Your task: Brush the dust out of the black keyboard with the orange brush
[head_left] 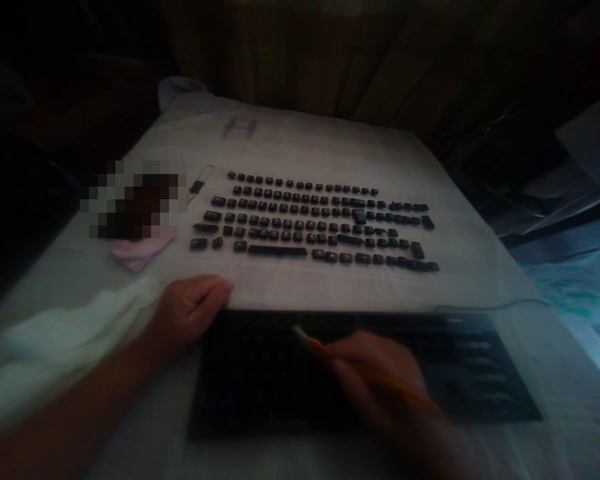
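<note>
A black keyboard base [260, 380] with its keycaps off lies near the front of the cloth-covered table. My right hand [375, 373] is closed on an orange-handled brush [317, 345], its pale tip over the upper part of the base. At the base's upper left corner rests my left hand [195, 307], fingers curled together; whether they pinch the edge is hard to make out. Beyond the base, loose black keycaps [277, 251] are laid out in several rows, the long space bar in the nearest row.
White cloth [80, 327] lies at the left, with a pink cloth [143, 252] beside a blurred-out dark item. A small dark object with a loop [197, 187] sits left of the keycaps. A cable [500, 307] runs off to the right.
</note>
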Demonstrator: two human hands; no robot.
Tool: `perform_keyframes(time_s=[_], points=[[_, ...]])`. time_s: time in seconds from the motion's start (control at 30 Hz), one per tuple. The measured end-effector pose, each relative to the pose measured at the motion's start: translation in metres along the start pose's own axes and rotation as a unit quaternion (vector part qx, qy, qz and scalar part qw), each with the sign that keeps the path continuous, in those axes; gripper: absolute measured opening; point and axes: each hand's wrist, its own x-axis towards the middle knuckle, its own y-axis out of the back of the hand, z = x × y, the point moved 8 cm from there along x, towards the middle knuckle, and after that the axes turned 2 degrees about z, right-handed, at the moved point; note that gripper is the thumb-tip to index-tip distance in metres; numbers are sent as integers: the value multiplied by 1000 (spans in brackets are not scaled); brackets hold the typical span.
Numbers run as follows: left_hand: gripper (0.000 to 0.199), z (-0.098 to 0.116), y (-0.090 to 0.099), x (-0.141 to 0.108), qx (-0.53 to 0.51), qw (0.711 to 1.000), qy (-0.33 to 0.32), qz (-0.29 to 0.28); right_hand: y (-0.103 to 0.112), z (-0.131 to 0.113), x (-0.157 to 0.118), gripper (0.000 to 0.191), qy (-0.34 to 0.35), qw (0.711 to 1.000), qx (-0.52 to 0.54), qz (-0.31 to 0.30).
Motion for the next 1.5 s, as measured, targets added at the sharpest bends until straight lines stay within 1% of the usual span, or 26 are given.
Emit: perform_keyframes(time_s=[0.33, 0.47, 0.6, 0.7, 0.77, 0.87, 0.97, 1.07, 1.17, 1.23, 1.3, 1.4, 1.5], points=[[42, 3, 0, 1, 2, 1000, -15, -1, -1, -5, 0, 18, 17, 1000, 21, -7], [42, 1, 0, 0, 5, 1000, -2, -5, -1, -8, 0, 17, 23, 999, 25, -6], [41, 2, 0, 0, 3, 1000, 6, -10, 0, -9, 0, 16, 21, 1000, 20, 2], [41, 2, 0, 0, 3, 1000, -2, -7, 2, -10, 0, 15, 20, 999, 41, 3], [42, 0, 0, 0, 5, 1000, -2, -5, 5, -9, -1, 15, 8, 999, 52, 6], [44, -4, -1, 0, 8, 1000, 2, -3, 12, -8, 1, 15, -3, 997, 65, 30], [45, -5, -2, -1, 12, 1000, 6, -5, 18, -5, 5, 20, -10, 995, 81, 60], [45, -4, -2, -1, 7, 1000, -1, 0, 20, 2, 6, 23, -25, 994, 79, 67], [44, -4, -1, -1, -1, 1000, -10, 5, 27, 4, 5, 19, -19, 994, 54, 98], [45, -6, -2, -1, -1, 1000, -10, 3, 31, 5, 4, 15, -10, 994, 28, 108], [45, -7, -2, -2, 0, 1000, -6, 3, 34, 5, 5, 13, -13, 994, 9, 107], [45, -9, -2, -2, 3, 1000, -4, 3, 36, 2, 8, 14, -8, 995, 17, 99], [45, -9, -2, -2, 7, 1000, -5, 3, 31, -2, 11, 14, 3, 997, 24, 74]])
